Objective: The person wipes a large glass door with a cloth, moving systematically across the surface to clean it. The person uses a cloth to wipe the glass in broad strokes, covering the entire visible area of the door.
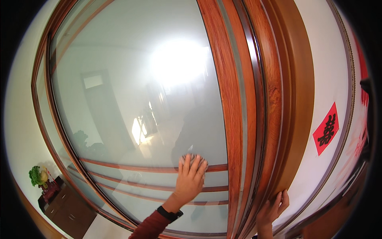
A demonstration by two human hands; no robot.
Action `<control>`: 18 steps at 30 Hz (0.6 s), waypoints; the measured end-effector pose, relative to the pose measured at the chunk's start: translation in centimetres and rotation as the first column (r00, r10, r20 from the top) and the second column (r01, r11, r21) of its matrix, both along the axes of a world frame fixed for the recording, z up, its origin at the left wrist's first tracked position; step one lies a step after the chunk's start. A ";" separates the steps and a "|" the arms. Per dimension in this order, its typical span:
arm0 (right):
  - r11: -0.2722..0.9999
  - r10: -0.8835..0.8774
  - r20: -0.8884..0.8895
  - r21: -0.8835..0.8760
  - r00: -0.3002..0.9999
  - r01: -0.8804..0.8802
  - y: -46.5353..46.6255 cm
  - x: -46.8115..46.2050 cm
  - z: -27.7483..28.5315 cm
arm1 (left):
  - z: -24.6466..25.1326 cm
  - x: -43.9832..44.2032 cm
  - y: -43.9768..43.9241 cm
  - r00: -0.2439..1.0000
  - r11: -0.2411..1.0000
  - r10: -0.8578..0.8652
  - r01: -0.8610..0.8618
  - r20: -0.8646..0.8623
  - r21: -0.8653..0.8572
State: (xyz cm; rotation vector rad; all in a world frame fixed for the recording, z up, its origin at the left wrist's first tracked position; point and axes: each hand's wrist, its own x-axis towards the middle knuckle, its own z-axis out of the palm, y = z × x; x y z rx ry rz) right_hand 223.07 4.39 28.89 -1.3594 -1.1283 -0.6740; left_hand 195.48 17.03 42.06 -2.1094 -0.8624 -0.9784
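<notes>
My left hand [191, 180], with a black band at the wrist, presses a striped cloth [193, 156] flat against the glass pane [155, 128] of a wood-framed sliding door. The cloth lies at the uppermost of several thin wooden crossbars [128, 166] low on the pane; most of it is hidden under my fingers. Lower right, my right hand [273, 206] rests its fingertips at the outer edge of the brown door casing [301, 98], beside the white wall. Nothing shows in that hand.
At lower left stands a dark wooden cabinet [70, 206] bearing a green cabbage-shaped ornament [38, 179]. Red paper [326, 128] with black writing hangs on the right wall. The door's wooden stile [229, 98] and tracks run upright between my hands. Bright light reflects in the glass.
</notes>
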 end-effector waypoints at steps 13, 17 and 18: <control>0.998 0.068 -0.019 0.009 0.998 -0.068 -0.6 0.3 0.0 | 14.3 5.1 1.8 0.985 0.977 -0.134 0.113 0.107 0.181; 0.998 0.064 -0.019 0.010 0.998 -0.064 -0.3 0.5 -0.3 | 1.9 7.1 0.7 0.981 0.982 -0.178 0.182 0.083 -0.044; 0.997 0.069 -0.002 0.023 0.998 -0.069 -0.3 0.5 -0.4 | -0.8 7.3 0.6 0.984 0.985 -0.151 0.157 0.092 -0.066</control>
